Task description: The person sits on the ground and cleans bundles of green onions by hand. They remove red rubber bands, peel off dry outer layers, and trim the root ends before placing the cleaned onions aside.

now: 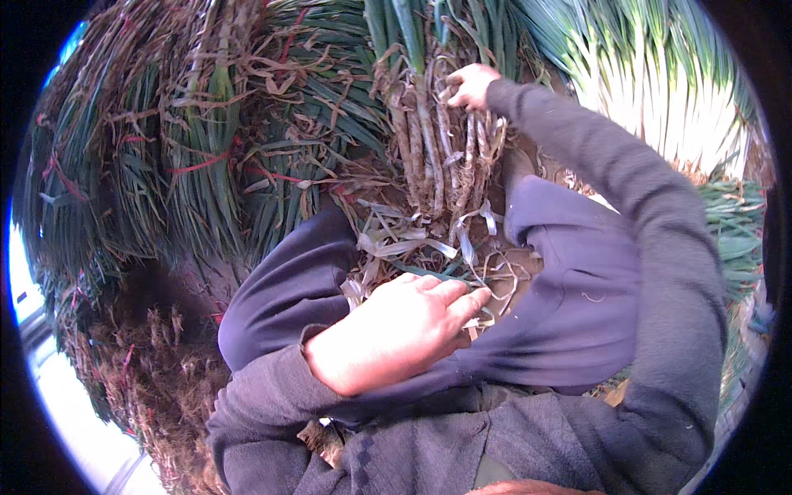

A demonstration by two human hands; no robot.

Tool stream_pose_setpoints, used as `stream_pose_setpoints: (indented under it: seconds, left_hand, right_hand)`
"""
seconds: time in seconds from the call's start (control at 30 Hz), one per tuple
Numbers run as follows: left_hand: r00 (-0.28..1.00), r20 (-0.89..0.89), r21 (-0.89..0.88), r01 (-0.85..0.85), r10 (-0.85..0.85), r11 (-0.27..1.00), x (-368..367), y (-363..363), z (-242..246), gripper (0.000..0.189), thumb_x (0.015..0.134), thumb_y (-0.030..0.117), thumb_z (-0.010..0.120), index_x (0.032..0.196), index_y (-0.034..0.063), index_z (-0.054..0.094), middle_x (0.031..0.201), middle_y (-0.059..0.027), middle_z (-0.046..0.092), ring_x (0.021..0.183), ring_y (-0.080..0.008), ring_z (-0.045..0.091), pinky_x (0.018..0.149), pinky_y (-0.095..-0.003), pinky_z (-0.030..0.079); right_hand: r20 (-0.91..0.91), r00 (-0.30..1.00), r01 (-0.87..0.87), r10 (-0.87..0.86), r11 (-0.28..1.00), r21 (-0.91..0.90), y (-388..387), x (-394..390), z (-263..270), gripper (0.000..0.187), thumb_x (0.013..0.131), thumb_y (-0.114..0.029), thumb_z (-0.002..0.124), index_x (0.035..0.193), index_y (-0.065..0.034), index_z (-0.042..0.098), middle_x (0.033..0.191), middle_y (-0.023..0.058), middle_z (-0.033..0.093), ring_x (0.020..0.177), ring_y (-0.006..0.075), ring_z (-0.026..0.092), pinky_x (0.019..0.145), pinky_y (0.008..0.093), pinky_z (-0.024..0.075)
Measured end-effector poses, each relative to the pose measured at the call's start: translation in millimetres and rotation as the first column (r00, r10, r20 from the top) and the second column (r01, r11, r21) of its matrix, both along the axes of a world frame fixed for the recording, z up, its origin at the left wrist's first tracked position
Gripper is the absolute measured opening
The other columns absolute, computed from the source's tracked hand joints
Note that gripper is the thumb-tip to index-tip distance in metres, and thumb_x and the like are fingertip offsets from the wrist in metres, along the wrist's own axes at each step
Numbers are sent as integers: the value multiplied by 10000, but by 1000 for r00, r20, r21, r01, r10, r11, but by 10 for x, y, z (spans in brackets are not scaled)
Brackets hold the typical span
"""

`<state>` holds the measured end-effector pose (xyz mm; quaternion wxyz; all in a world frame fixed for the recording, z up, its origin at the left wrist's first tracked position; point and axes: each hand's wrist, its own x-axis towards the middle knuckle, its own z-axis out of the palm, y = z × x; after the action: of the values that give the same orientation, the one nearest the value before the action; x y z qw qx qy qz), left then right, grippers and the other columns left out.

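Observation:
Before me, unpeeled Welsh onions (427, 142) with brown, dry outer skins stand in a loose bunch, roots down. At the bunch's right side is my right hand (473, 86), its thumb and fingers against a dry-skinned stalk. Whether they grip it is not clear. Low over my lap, my left hand (402, 328) is palm down, fingers extended and slightly parted, with nothing visible in it. Its palm is hidden. Peeled strips of onion skin (408, 244) lie between my legs, just beyond the left hand.
Bundles of green onions bound with red ties (204, 154) are heaped on the left. A mass of onion roots (161, 371) is at the lower left. Cleaned onions with white stems (656, 99) lie at the upper right. More green leaves (736, 241) are below them.

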<state>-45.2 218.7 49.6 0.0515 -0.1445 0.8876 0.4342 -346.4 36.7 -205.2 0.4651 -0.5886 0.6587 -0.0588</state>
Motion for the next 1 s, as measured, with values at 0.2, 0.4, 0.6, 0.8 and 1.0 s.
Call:
stream_pose_setpoints:
  seconds: [0.2, 0.4, 0.6, 0.8, 1.0]
  left_hand:
    - [993, 44, -120, -105, 111, 987, 324, 8, 68, 523, 860, 199, 671, 1338, 3, 588, 1171, -140, 666, 1005, -285, 666, 844, -388, 538]
    - [990, -14, -147, -140, 140, 979, 473, 38, 54, 477, 895, 162, 593, 1344, 4, 587, 1096, -100, 660, 909, -226, 655, 814, -360, 534]
    - [996, 3, -162, -87, 89, 983, 407, 138, 54, 471, 907, 167, 576, 1352, 12, 584, 1096, -100, 654, 936, -234, 662, 850, -364, 529]
    - [994, 35, -161, -96, 103, 982, 308, 36, 3, 471, 922, 177, 558, 1366, 21, 580, 1077, -100, 666, 971, -261, 675, 868, -376, 530]
    - [958, -3, -329, -270, 285, 905, 324, -164, -82, 487, 854, 275, 748, 1265, 52, 614, 1037, -139, 699, 906, -318, 711, 743, -425, 588]
  right_hand:
    - [-394, 847, 221, -357, 911, -349, -470, 1108, -571, 1064, 794, -377, 821, 1630, -118, 215, 1644, 153, 326, 1551, 312, 214, 1240, 469, 262]
    - [-247, 685, 640, -686, 728, -246, -677, 1298, -416, 740, 793, -380, 853, 1426, -160, 538, 1515, 94, 475, 1420, 295, 421, 1189, 511, 314]
    - [-258, 685, 589, -682, 726, -354, -729, 1304, -492, 788, 778, -375, 837, 1436, -240, 426, 1411, 126, 572, 1331, 337, 524, 1091, 539, 377]
    - [23, 754, 629, -657, 711, -315, -837, 1013, -876, 744, 703, -282, 871, 1347, -42, 587, 1290, 203, 680, 1146, 347, 668, 1028, 398, 499]
    - [893, 40, 506, -447, 780, 368, -383, 840, -169, 247, 793, -63, 668, 1030, -26, 729, 894, 98, 732, 761, 229, 693, 736, 380, 587]
